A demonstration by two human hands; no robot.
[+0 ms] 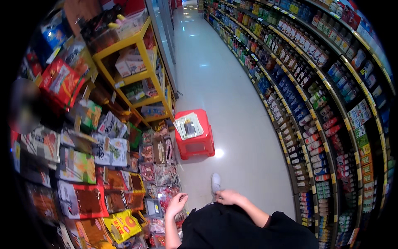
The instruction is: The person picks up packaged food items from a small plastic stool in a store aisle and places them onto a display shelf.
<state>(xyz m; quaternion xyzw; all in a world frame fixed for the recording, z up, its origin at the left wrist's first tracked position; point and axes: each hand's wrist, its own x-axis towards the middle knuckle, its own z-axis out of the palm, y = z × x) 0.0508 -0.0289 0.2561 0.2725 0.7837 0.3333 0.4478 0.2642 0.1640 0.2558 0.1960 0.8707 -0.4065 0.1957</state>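
At the far left, a leaning display of bagged foods (pixel 83 199) stood beside low bins of small wrapped packets (pixel 166 176). By the bins' right edge hung the person's left grip (pixel 177 203), half curled, part-way open and seemingly holding nothing. Handling such packets well, I judged, called for spreading those fingers, coming from above and pinching one edge, leaving its neighbours in place.

Right of the bins, a red stool (pixel 205 120) stood on the shiny floor. A flat pile of pale packs (pixel 190 125) lay on its seat, reaching the left edge. They looked likely to slide; support from beneath would probably serve best. The pile was ahead of both hands, well apart from either, while the small packets lay below and beside the left grip.

Farther right, the right grip (pixel 229 197) was bent inward at the front of a black top (pixel 236 228), fingers narrow; whether it held anything, I could not tell.
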